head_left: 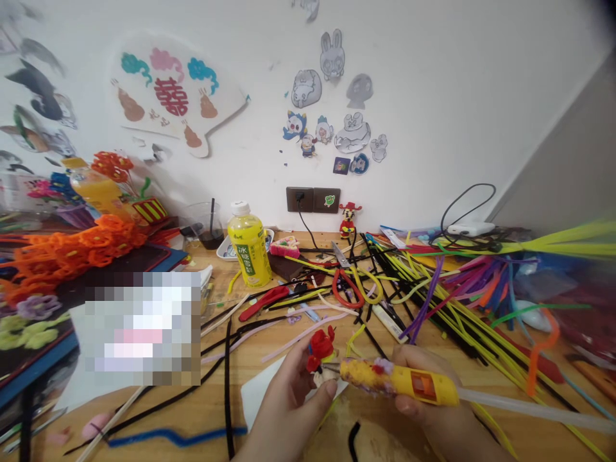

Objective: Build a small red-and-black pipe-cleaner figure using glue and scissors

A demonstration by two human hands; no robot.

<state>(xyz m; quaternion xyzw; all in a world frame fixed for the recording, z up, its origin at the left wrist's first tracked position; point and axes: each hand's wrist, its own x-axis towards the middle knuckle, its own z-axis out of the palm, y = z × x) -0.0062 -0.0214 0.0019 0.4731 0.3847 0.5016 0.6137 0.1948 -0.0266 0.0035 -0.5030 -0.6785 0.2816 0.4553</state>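
Note:
Near the front middle of the table, my left hand (298,394) is closed around a small pipe-cleaner figure (321,350) with red, blue, yellow and cream parts. My right hand (423,401) grips a yellow hot glue gun (399,380); a long clear glue stick (534,407) runs out of its back end to the right. The gun's nozzle points left and meets or nearly meets the figure's lower part; contact cannot be made out. Bits of purple and red fuzz cling to the gun's front. A white paper sheet (262,388) lies under my left hand.
Red-and-yellow-handled scissors (349,289) lie beyond my hands. A yellow drink bottle (249,247) stands left of them. Yellow and black pipe cleaners (433,308) cover the right side. A red-hatted figure (348,220) stands by the wall. Orange fuzzy flowers (72,253) lie at left.

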